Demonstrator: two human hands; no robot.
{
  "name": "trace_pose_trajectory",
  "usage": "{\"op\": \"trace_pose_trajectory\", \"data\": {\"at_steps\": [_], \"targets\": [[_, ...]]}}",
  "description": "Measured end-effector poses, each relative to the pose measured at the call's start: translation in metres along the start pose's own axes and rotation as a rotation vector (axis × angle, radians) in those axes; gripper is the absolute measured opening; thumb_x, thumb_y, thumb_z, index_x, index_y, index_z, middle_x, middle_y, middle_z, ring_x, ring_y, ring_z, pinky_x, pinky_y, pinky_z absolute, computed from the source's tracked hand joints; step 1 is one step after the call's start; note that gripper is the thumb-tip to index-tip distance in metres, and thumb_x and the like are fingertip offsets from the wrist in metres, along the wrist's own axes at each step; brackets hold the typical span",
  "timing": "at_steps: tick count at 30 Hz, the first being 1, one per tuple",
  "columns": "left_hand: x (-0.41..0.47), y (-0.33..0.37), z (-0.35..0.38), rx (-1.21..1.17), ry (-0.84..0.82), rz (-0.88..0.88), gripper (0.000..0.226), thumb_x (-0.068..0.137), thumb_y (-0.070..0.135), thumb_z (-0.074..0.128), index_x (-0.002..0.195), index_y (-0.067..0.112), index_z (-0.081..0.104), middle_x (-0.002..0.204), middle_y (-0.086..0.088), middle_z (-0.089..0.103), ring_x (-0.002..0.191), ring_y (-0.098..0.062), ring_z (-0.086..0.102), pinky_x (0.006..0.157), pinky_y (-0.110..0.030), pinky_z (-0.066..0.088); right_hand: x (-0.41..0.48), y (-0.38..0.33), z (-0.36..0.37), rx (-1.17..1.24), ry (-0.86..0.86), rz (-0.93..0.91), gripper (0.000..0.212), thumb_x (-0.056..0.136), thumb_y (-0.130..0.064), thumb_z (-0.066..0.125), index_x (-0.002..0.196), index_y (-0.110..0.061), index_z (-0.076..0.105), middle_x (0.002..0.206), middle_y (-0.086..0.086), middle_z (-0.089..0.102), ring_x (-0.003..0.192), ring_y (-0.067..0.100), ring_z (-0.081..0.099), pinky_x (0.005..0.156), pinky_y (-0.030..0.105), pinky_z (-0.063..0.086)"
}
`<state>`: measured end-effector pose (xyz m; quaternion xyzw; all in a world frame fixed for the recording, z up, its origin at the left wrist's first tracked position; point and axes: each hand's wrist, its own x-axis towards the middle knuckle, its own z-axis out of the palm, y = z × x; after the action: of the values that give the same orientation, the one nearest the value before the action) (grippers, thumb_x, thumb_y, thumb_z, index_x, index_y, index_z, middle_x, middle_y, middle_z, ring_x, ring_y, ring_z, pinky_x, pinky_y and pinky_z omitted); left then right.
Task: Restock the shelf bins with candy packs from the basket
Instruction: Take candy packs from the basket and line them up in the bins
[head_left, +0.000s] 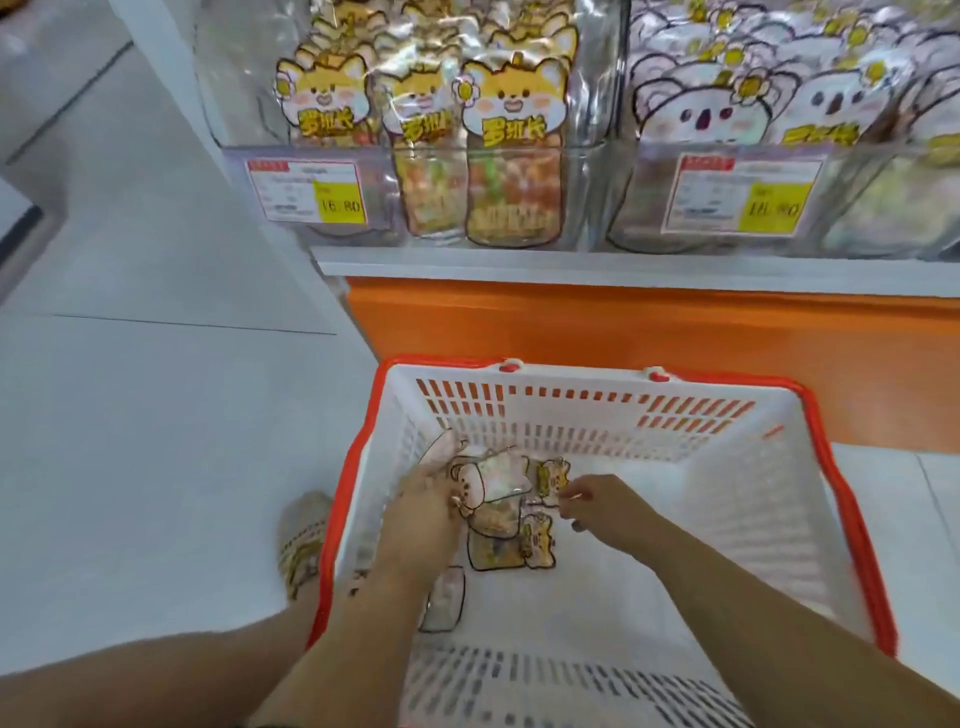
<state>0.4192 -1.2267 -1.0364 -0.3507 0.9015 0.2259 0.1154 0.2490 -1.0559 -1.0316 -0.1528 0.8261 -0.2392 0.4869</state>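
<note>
Reaching into the white, orange-rimmed basket (571, 423) at the lower centre of the frame, both bare hands sit low over its floor. The left hand (421, 512) grips a bundle of candy packs (491, 480), fingers curled over a bear-faced one. The right hand (605, 512) has curled fingers whose tips meet the edge of a yellow pack (551, 477); the blur makes it impossible to tell whether it pinches the pack. More packs lie flat just below the hands, and one loose pack (444, 597) lies beside the left forearm. Along the top of the frame, the left shelf bin (587, 171) holds upright yellow packs and the right shelf bin (857, 192) holds white ones, each with a price tag (311, 192). A slippered foot (301, 540) stands just left of the basket.
</note>
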Motion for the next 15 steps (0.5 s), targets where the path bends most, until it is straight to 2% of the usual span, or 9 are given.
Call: {"op": "trace_pose_trajectory", "data": {"at_steps": [2,4,5,6,8,9,12,13,15], "targets": [[-0.002,0.003,0.004,0.052,0.115,-0.012,0.044,0.087,0.009,0.062,0.13,0.019,0.062,0.151,-0.011,0.039,0.139,-0.033,0.038,0.104,-0.048,0.049,0.017,-0.006,0.012,0.043,-0.023,0.033,0.035,0.096,-0.024,0.059,0.122,-0.002,0.063,0.112,0.02,0.066,0.079,0.028,0.062,0.067,0.029,0.046],[0.0,0.005,0.007,0.062,0.151,-0.037,0.055,0.089,0.008,0.06,0.141,0.025,0.054,0.159,-0.013,0.029,0.144,-0.037,0.031,0.111,-0.051,0.041,0.034,-0.015,0.021,0.11,-0.058,0.041,0.032,0.097,-0.024,0.058,0.123,-0.005,0.061,0.112,0.015,0.062,0.07,0.016,0.051,0.057,0.021,0.039],[0.003,0.005,0.009,0.069,0.137,-0.047,0.054,0.09,0.009,0.058,0.141,0.027,0.054,0.161,-0.012,0.027,0.146,-0.038,0.029,0.114,-0.051,0.035,0.042,-0.019,0.024,0.135,-0.09,0.042,0.031,0.097,-0.024,0.058,0.124,-0.008,0.06,0.121,0.011,0.06,0.077,0.015,0.054,0.061,0.021,0.04],[0.007,0.003,0.011,0.07,0.106,-0.068,0.051,0.091,0.011,0.057,0.14,0.029,0.055,0.162,-0.011,0.026,0.146,-0.038,0.028,0.116,-0.051,0.032,0.049,-0.022,0.027,0.14,-0.13,0.041,0.036,0.098,-0.026,0.058,0.131,-0.01,0.057,0.132,0.009,0.054,0.095,0.018,0.059,0.071,0.023,0.044],[0.016,0.001,0.011,0.075,0.034,-0.103,0.047,0.094,0.017,0.054,0.139,0.032,0.055,0.163,-0.007,0.024,0.143,-0.035,0.034,0.113,-0.048,0.037,0.06,-0.026,0.032,0.117,-0.183,0.044,0.052,0.099,-0.03,0.055,0.147,-0.013,0.044,0.152,0.007,0.039,0.132,0.024,0.046,0.097,0.03,0.042],[0.018,0.0,0.011,0.074,0.01,-0.099,0.045,0.095,0.019,0.053,0.139,0.032,0.054,0.162,-0.002,0.027,0.14,-0.031,0.039,0.109,-0.044,0.042,0.063,-0.026,0.036,0.13,-0.186,0.049,0.054,0.099,-0.031,0.055,0.148,-0.013,0.043,0.154,0.006,0.037,0.136,0.025,0.043,0.102,0.031,0.04],[0.024,0.001,0.013,0.118,-0.03,-0.02,0.05,0.097,0.017,0.049,0.143,0.034,0.049,0.151,0.012,0.043,0.131,-0.021,0.044,0.1,-0.033,0.044,0.07,-0.021,0.044,0.182,-0.109,0.048,0.047,0.099,-0.024,0.057,0.142,-0.008,0.052,0.141,0.01,0.054,0.119,0.024,0.059,0.098,0.031,0.049],[0.024,0.003,0.014,0.147,-0.044,0.012,0.052,0.097,0.017,0.048,0.146,0.035,0.046,0.15,0.013,0.045,0.131,-0.02,0.043,0.101,-0.032,0.042,0.071,-0.018,0.047,0.183,-0.047,0.047,0.042,0.097,-0.021,0.058,0.138,-0.009,0.057,0.133,0.009,0.061,0.107,0.022,0.064,0.092,0.029,0.053],[0.019,0.01,0.022,0.161,-0.111,0.061,0.055,0.097,0.018,0.046,0.15,0.036,0.04,0.154,0.011,0.041,0.137,-0.022,0.037,0.107,-0.034,0.038,0.071,-0.009,0.049,0.206,0.123,0.06,0.032,0.095,-0.016,0.062,0.125,-0.012,0.069,0.12,0.005,0.069,0.085,0.013,0.063,0.069,0.012,0.05]]}}
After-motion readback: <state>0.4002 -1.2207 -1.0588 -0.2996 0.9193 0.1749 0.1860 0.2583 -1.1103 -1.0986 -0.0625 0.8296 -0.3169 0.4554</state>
